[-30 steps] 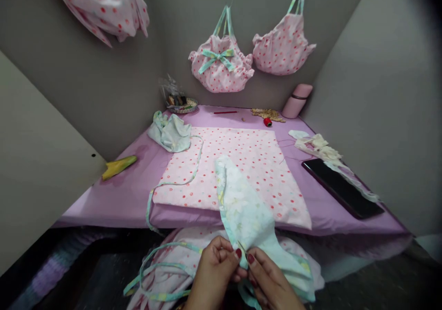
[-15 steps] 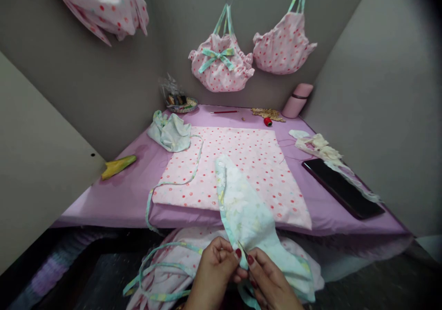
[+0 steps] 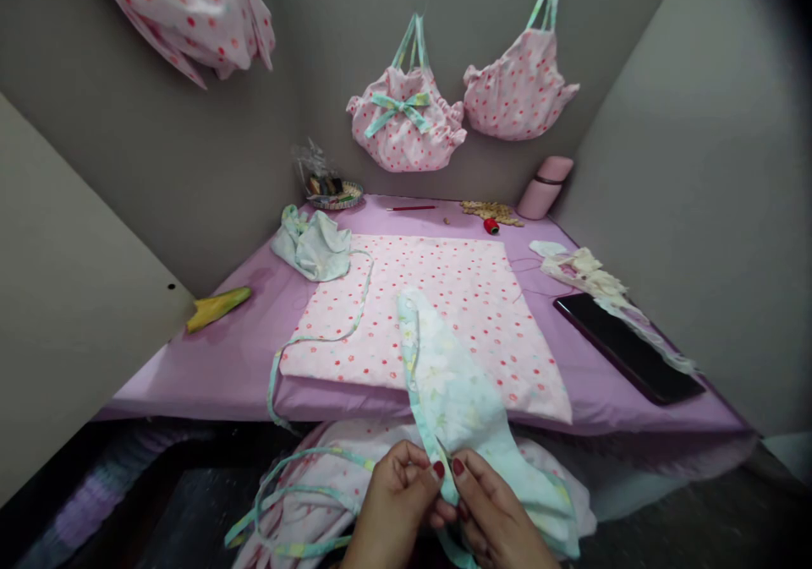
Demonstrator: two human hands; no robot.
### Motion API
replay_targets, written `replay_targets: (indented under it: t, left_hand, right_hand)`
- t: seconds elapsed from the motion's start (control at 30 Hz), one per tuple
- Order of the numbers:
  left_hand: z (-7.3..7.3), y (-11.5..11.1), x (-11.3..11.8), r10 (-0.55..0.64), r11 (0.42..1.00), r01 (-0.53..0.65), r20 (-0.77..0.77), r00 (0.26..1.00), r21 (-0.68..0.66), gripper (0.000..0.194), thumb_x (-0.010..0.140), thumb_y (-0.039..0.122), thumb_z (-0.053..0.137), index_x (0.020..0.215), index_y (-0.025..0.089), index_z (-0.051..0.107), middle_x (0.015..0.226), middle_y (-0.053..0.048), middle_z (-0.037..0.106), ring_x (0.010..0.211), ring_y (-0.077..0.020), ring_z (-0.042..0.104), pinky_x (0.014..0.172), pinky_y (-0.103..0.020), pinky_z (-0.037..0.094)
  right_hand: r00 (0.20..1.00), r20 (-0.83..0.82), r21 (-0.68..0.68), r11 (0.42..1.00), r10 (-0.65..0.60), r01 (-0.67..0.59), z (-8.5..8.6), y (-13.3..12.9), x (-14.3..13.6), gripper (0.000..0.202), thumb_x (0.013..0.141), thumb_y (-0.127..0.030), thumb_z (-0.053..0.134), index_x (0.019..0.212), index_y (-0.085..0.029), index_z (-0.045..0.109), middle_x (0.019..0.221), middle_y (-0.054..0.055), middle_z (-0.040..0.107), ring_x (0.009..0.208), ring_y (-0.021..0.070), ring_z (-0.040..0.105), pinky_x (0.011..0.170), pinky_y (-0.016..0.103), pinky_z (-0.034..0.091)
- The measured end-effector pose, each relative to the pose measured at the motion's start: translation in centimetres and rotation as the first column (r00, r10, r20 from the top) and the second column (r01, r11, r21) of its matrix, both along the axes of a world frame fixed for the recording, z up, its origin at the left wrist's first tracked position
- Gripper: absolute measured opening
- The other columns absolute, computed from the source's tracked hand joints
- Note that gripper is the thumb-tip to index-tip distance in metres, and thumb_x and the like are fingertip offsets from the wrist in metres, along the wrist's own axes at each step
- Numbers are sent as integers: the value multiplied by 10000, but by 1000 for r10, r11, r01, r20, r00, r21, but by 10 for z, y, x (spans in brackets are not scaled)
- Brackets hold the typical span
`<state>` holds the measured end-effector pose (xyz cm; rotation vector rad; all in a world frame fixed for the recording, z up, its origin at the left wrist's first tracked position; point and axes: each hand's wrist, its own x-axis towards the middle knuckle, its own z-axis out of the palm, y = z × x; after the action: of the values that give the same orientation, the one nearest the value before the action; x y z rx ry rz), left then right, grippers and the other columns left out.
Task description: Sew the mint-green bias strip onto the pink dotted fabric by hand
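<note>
Pink dotted panel (image 3: 482,315) unmoved; pale green cloth (image 3: 469,404) has turned slightly along its folded edge (image 3: 411,362).
The cloth slopes from the panel, past the table's near side, into my fingers; its edge now shows more patterned face than a second ago. My left hand (image 3: 399,491) is curled nearly closed, pinching the edge; my right hand (image 3: 490,497) pinches just beside it, fingertips slightly apart. Whether it also holds a needle, I cannot tell. In my judgement, work continues at the same spot.
</note>
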<state>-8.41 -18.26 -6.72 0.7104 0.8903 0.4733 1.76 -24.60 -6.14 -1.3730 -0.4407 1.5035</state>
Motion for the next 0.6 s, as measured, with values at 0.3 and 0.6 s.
replay_targets:
  t: [0.3,0.6]
  left_hand:
    - [-5,0,-3,-18,1000,18,18,1000,-1,497,549,535,755,707,169,458,439,39,604,405,-80,553,425,-158,358]
    - [-8,1,-6,-64,998,64,16,998,16,489,581,553,729,732,180,451,455,40,583,413,-92,537,433,-173,345]
  right_hand:
    - [1000,-19,69,997,19,-18,-1,3,-2,455,718,-634,568,746,-189,482,498,-85,457,333,6,110,332,166,32]
    - [999,2,2,999,-36,36,-6,1,-3,512,647,-689,585,691,-197,451,439,-113,354,330,6,104,323,156,16]
